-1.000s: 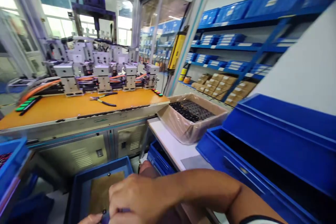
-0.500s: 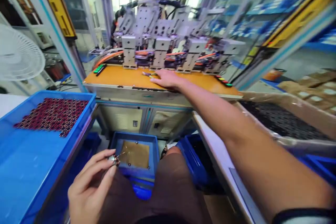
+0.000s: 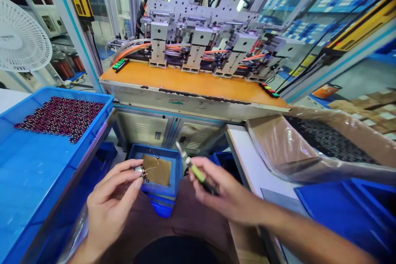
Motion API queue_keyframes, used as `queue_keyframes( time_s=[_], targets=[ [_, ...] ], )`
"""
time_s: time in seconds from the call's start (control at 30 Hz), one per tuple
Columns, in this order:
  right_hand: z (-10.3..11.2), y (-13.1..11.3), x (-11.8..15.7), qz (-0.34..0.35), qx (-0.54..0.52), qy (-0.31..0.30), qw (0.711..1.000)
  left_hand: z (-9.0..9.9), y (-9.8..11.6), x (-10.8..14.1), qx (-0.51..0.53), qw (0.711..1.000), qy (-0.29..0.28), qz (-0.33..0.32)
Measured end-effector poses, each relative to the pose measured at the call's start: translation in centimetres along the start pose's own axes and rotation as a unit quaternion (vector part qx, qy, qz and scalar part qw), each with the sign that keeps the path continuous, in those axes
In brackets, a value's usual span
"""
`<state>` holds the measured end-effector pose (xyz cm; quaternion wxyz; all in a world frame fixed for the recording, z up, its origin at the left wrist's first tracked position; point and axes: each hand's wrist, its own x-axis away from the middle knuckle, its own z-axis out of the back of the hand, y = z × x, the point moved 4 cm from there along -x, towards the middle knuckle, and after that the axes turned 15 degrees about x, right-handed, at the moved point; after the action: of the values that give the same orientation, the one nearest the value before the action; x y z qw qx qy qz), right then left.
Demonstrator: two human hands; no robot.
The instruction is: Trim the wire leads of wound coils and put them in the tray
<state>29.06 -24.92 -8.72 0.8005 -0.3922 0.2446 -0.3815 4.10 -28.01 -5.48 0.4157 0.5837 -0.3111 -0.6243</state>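
Between the thumb and fingers of my left hand (image 3: 114, 198) is a small wire-wound coil part (image 3: 140, 170), silvery on top, with thin loose wires sticking out to the right. My right hand (image 3: 224, 189) grips a pair of pliers (image 3: 198, 173) with green and black handles. Their metal jaws point up and to the left, a short way right of the coil part and not touching it. Motion blurs the pliers a little, so the jaws' state is hard to make out. Both hands are above my lap.
A blue tray (image 3: 12, 165) at left holds many small dark-red wound parts (image 3: 64, 115). Ahead stands a machine (image 3: 198, 37) with an orange tabletop (image 3: 185, 80). Below sits a blue bin (image 3: 134, 152) with cardboard (image 3: 161, 169) inside. A plastic-lined carton (image 3: 266, 140) of black parts is at right.
My right hand has come back from the orange tabletop to my lap, now with the pliers in it. My left hand still holds the coil part and has shifted slightly up and right.
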Motion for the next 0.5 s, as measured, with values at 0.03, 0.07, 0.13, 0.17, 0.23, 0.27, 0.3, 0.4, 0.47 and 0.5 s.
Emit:
queue_keyframes(
  time_s=[0.03, 0.07, 0.13, 0.17, 0.23, 0.27, 0.3, 0.4, 0.47, 0.5],
  targets=[
    [-1.8, -0.7, 1.3, 0.008, -0.084, -0.032, 0.996, -0.2, 0.1, 0.0, -0.001, 1.000, -0.004, 0.000],
    [-3.2, -1.4, 2.3, 0.021, -0.157, -0.054, 0.986, -0.4, 0.2, 0.0, -0.002, 1.000, -0.009, 0.000],
    [-5.1, -2.2, 3.5, 0.043, -0.265, -0.068, 0.961, -0.9, 0.4, 0.0, -0.005, 1.000, -0.019, -0.006],
    [-5.6, -2.3, 3.7, 0.049, -0.296, -0.067, 0.952, -1.1, 0.6, 0.1, -0.008, 1.000, -0.024, -0.012],
    [-6.1, -2.3, 3.6, 0.051, -0.317, -0.064, 0.945, -1.3, 0.9, 0.2, -0.012, 0.999, -0.029, -0.022],
    [-6.2, -2.2, 3.5, 0.050, -0.317, -0.064, 0.945, -1.4, 1.0, 0.2, -0.014, 0.999, -0.033, -0.025],
    [-6.2, -2.2, 3.4, 0.054, -0.316, -0.063, 0.945, -1.5, 1.1, 0.3, -0.015, 0.999, -0.035, -0.026],
    [-6.0, -2.3, 3.0, 0.078, -0.312, -0.057, 0.945, -1.5, 1.1, 0.5, -0.019, 0.999, -0.044, -0.024],
    [-5.9, -2.5, 2.9, 0.092, -0.315, -0.049, 0.943, -1.5, 1.1, 0.7, -0.021, 0.999, -0.046, -0.021],
    [-6.0, -2.6, 2.9, 0.097, -0.318, -0.045, 0.942, -1.5, 1.1, 0.7, -0.022, 0.999, -0.046, -0.019]
  ],
)
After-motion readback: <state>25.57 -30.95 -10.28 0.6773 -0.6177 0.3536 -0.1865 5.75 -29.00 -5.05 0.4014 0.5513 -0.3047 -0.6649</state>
